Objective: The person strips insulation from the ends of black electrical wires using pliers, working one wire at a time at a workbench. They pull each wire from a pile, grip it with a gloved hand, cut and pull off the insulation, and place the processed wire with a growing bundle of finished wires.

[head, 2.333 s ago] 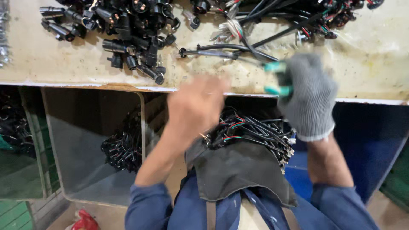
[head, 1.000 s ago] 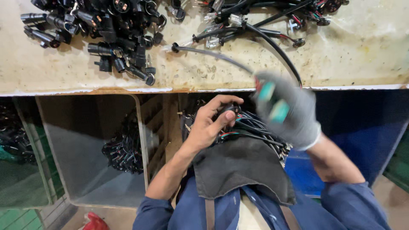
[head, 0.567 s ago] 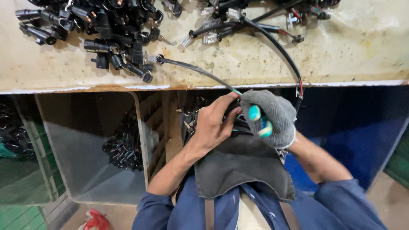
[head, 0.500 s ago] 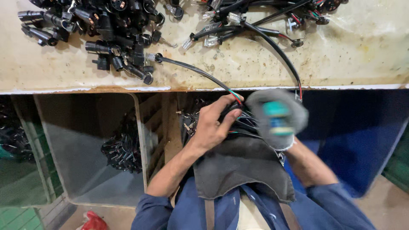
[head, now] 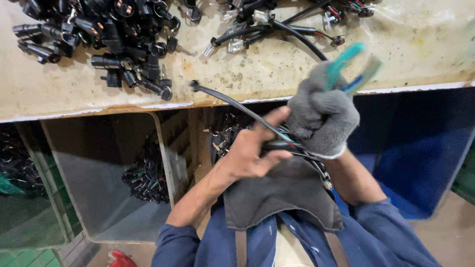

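Over the lap, the bare left hand (head: 252, 155) bends at the wrist, its grip pinched around a black cable (head: 232, 101) running up onto the counter (head: 277, 74). Just beyond, the gloved right hand (head: 321, 118) is fisted around teal-handled pliers (head: 351, 66), handles pointing away.

A single head-worn camera looked steeply down from above the worktop (head: 277, 74), close in. The worktop's front edge crossed the upper frame; nearer than it lay the person's lap and open bins (head: 99, 188).
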`<control>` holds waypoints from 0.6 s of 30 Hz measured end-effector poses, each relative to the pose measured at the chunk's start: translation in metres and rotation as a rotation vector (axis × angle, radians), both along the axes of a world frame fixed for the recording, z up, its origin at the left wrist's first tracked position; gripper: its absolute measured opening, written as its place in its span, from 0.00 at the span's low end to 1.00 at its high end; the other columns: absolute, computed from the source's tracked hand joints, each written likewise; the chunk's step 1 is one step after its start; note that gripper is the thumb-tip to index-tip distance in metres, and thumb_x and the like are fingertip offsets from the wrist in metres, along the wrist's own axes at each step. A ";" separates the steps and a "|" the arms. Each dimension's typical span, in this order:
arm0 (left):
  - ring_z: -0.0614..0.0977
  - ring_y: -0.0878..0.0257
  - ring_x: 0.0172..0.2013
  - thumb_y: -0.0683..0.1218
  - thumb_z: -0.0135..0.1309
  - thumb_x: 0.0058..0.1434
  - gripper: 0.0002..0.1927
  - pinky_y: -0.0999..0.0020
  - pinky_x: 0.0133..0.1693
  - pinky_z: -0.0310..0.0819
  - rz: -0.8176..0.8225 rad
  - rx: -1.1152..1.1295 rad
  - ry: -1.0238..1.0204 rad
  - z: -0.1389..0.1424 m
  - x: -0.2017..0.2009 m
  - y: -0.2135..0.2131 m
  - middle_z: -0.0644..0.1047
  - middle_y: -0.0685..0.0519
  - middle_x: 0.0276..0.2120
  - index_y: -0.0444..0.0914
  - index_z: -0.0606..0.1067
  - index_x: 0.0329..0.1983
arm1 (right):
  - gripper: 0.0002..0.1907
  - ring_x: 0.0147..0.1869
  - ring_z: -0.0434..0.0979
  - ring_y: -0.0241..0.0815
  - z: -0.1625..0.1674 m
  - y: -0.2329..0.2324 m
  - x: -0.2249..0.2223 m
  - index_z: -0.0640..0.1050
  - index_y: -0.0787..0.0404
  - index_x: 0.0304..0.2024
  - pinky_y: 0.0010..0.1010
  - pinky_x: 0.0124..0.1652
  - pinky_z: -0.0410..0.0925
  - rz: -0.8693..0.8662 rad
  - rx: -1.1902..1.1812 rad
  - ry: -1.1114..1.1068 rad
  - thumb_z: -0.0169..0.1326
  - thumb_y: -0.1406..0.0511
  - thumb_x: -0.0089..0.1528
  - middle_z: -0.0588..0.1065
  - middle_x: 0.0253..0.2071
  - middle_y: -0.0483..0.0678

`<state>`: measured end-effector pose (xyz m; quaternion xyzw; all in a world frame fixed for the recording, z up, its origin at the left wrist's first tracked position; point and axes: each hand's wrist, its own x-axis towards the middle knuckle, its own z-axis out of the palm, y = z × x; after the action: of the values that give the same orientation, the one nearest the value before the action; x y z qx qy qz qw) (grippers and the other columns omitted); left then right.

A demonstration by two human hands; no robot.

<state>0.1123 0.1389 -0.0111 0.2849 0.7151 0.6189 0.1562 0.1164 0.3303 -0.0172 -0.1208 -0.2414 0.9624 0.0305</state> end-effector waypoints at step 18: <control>0.78 0.52 0.46 0.44 0.51 0.65 0.20 0.67 0.42 0.78 -0.315 0.072 0.982 0.098 0.016 0.052 0.72 0.40 0.49 0.22 0.73 0.54 | 0.08 0.30 0.73 0.48 0.016 0.028 -0.079 0.77 0.60 0.39 0.40 0.30 0.63 0.045 2.477 0.483 0.64 0.70 0.59 0.73 0.31 0.50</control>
<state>0.1284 0.1914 0.0874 0.6513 0.6306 0.4056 -0.1164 0.0374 0.3582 -0.0014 0.1715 -0.9696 0.0895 0.1500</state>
